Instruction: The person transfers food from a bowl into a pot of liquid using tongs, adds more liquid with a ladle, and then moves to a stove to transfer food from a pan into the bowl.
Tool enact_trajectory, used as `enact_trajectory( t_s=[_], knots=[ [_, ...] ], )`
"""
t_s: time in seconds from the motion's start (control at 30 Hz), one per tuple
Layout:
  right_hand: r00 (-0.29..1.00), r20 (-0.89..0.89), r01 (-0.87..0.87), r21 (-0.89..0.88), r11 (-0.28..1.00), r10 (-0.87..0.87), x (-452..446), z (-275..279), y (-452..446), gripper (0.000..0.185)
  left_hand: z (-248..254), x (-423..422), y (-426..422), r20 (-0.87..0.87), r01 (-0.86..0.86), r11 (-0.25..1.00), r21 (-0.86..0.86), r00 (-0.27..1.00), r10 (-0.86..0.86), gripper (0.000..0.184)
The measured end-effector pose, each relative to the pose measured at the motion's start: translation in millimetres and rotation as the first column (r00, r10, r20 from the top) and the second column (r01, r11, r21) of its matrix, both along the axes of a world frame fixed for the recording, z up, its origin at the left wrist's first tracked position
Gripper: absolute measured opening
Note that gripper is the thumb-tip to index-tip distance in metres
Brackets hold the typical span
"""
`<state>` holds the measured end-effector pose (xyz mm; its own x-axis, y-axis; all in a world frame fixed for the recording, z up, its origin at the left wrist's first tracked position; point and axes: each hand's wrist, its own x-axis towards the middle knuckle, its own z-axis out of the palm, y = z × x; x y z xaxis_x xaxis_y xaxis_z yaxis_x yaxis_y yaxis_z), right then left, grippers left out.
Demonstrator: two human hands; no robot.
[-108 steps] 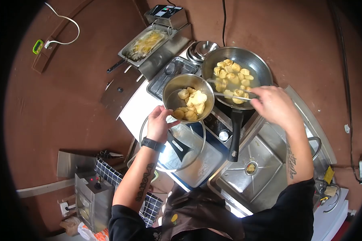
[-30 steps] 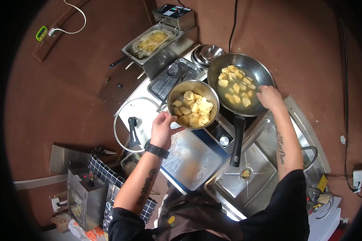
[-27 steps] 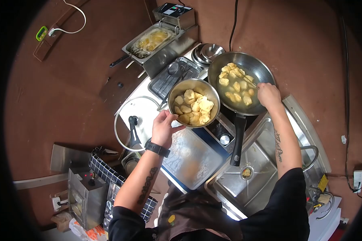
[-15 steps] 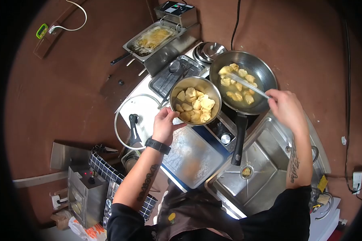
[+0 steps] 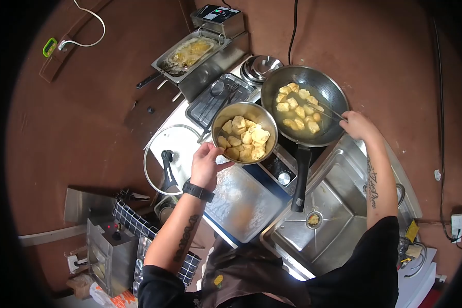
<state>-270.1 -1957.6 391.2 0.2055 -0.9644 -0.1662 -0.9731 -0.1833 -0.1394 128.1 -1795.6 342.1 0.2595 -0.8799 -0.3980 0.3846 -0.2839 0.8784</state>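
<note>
My left hand [image 5: 205, 167] pinches the near-left rim of a round steel bowl [image 5: 222, 121], held up beside the pan. Inside the bowl lie several pale yellow chunks of food [image 5: 246, 137] with a little liquid. A dark frying pan [image 5: 327, 84] with a long black handle sits on the cooker, holding similar chunks [image 5: 292, 102] in cloudy liquid. My right hand [image 5: 358, 126] is closed around the handle of a thin spoon [image 5: 327, 110], which reaches over the pan's right rim. The spoon's tip is among the chunks, partly hard to make out.
A steel deep fryer [image 5: 210, 61] with bubbling oil stands at the back left. Near it are a dark tray [image 5: 200, 110] with utensils and stacked steel bowls [image 5: 249, 72]. A glass lid [image 5: 156, 154] lies left; a covered tray [image 5: 246, 205] and a sink [image 5: 339, 205] are closest.
The spoon has moved down and right within the pan, shifting chunks there. My right hand has come slightly lower. My left hand keeps hold of the bowl; the view has shifted slightly.
</note>
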Motion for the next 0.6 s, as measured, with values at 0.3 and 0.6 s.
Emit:
enact_trajectory(
  t_s=[0.3, 0.6],
  knots=[
    [0.989, -0.125, -0.089, -0.088, 0.992, 0.078, 6, -9, 16, 0.025, -2, 0, 2, -0.005, 0.007, 1.000, -0.023, 1.000, -0.007, 0.011],
    [0.965, 0.192, -0.167, -0.064, 0.984, 0.176, 61, 85, 87, 0.019, -5, -1, 5, -0.038, 0.009, 1.000, -0.006, 0.999, -0.009, 0.011]
  ],
)
